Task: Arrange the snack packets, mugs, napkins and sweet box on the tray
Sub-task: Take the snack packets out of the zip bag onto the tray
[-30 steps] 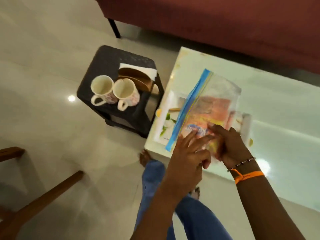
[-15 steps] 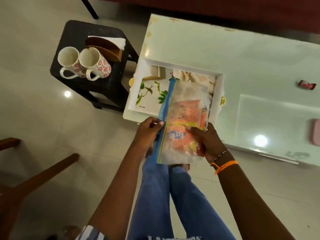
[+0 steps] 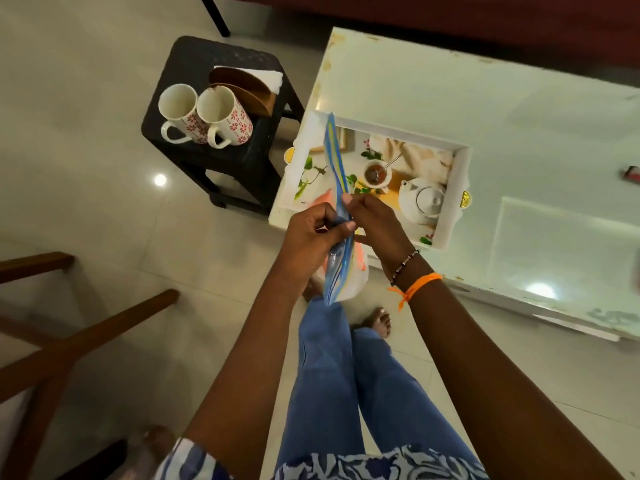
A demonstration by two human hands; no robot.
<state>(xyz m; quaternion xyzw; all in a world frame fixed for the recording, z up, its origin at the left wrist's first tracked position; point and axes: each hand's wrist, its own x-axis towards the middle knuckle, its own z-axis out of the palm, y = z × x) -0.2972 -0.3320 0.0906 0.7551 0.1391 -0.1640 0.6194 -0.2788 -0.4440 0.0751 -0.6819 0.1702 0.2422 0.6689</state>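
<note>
I see both hands, left and right, pinched on the zip bag of snack packets, held edge-on above the tray's near rim; mugs stand on the stool.

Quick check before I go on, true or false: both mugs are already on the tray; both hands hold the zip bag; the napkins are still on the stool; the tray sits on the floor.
1. Both mugs are on the tray. False: they stand on the black stool.
2. The left hand and right hand both hold the zip bag. True.
3. The napkins are on the stool. True.
4. The tray sits on the floor. False: it rests on the white table.
</note>
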